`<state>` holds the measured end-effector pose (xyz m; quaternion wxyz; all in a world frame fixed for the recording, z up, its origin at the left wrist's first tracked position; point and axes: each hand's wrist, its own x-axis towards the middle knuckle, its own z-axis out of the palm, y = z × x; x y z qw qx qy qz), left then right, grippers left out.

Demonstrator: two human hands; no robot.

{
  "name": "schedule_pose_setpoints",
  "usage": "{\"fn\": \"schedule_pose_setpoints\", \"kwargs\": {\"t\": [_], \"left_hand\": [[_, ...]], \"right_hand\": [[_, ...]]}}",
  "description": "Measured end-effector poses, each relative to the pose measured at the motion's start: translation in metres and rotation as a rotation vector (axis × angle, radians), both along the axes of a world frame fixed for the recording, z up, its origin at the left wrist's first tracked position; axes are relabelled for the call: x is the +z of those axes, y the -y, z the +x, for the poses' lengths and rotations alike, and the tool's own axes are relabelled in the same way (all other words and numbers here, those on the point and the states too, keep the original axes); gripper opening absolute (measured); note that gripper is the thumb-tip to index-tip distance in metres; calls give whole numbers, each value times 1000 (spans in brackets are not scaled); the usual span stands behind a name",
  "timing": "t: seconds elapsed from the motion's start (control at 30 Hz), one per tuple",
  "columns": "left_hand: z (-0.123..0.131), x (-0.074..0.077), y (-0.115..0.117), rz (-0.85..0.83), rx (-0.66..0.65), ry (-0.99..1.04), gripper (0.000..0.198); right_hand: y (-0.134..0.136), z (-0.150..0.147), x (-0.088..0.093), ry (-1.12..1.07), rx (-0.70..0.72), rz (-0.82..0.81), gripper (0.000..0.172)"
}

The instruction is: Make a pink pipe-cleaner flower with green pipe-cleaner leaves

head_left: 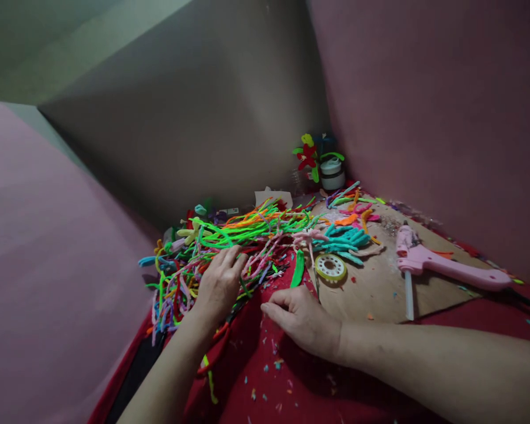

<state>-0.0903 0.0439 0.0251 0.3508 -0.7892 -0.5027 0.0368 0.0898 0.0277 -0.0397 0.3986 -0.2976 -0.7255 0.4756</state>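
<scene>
The stems (251, 232) lie in a loose heap on the counter (300, 391), directly beyond and around the fingers of the left hand (221, 282), which is much the nearer of the two. The bright green ones in the upper part run roughly across the person's view, left to right, so their long axis crosses the line of the left forearm. The pink ones beside the left fingertips slant instead, away and to the right.

The left fingers bend down at the heap's near edge; their tips are partly hidden, so whether they grip a stem cannot be told. The right hand (307, 321) sits lower and to the right, apart from the heap, fingers curled in and thumb toward the left hand. Whether anything thin is pinched there cannot be told either.

A green leaf (297, 268) lies just beyond the right knuckles, its long axis pointing away from the person. To its right, the tape (331, 268) and the glue gun (454, 268) rest on the board (357, 300).
</scene>
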Motion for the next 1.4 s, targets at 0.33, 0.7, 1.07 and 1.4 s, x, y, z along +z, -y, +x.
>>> {"fn": "schedule_pose_setpoints", "kwargs": {"t": [0.33, 0.7, 1.07, 1.4], "left_hand": [[7, 7, -1, -112, 493, 0, 33], [-25, 4, -43, -109, 517, 212, 37], [-27, -8, -65, -3, 496, 140, 28], [-25, 37, -58, -17, 299, 124, 30]], "right_hand": [[6, 0, -3, 33, 56, 214, 35], [7, -3, -8, 63, 64, 309, 32], [8, -3, -10, 110, 60, 382, 31], [8, -1, -9, 109, 80, 379, 31]]}}
